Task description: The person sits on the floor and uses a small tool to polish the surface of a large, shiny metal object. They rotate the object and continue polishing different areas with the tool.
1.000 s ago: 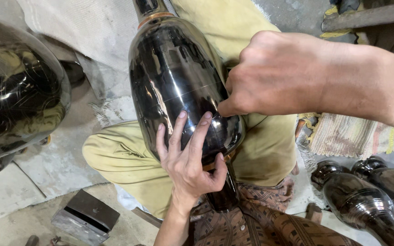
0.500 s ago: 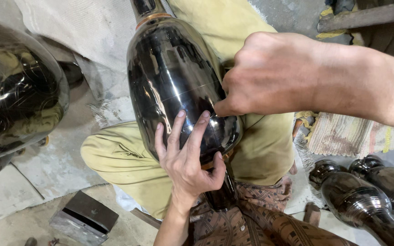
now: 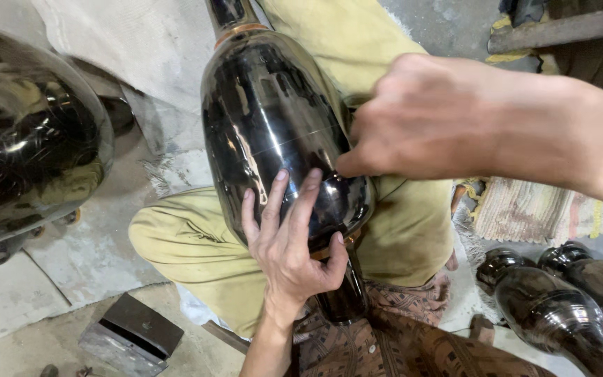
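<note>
From my feed, far left, a large glossy black rounded vessel (image 3: 29,139) sits on the concrete floor (image 3: 8,314), with a small dark metal block (image 3: 130,335) below it. In the middle, a tall polished black metal vase (image 3: 277,132) lies across the lap in yellow-green trousers (image 3: 197,237). My left hand (image 3: 291,244) cradles its lower end, fingers (image 3: 273,199) spread, apparently to steady it. My right hand (image 3: 420,119) presses its bunched fingertips against the vase's side. More dark shiny vases (image 3: 553,307) lie at right.

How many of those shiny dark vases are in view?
4: one vase across the lap under both hands, a big one at far left, two on the floor at lower right. More may lie out of frame.
</note>
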